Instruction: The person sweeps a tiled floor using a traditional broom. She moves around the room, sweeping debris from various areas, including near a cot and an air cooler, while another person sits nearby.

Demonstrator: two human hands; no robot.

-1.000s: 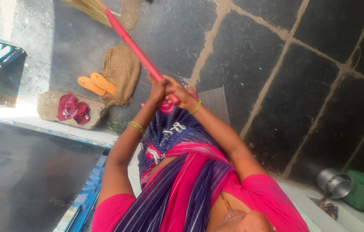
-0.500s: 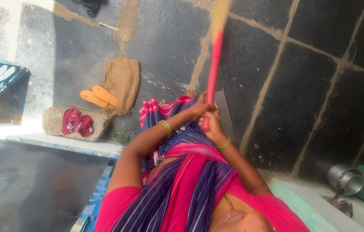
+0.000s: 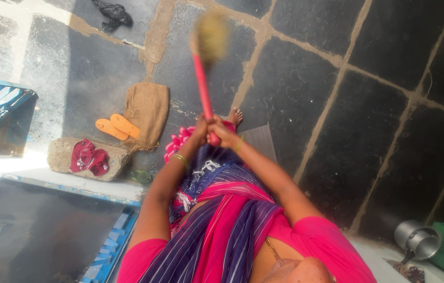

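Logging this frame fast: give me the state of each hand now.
Left hand: closed around the broom's red handle.
Right hand: closed on the same handle, at its lower end.

I see a floor (image 3: 379,78) of dark stone slabs with pale joints between them. On it lie a burlap sack (image 3: 147,110), a pair of orange sandals (image 3: 117,128) just beside the sack, and a dark rag (image 3: 112,13) farther off. A rough stone block (image 3: 57,157) sits near the sandals, with a red cloth (image 3: 88,157) on it. A steel pot (image 3: 414,238) stands at the lower right.
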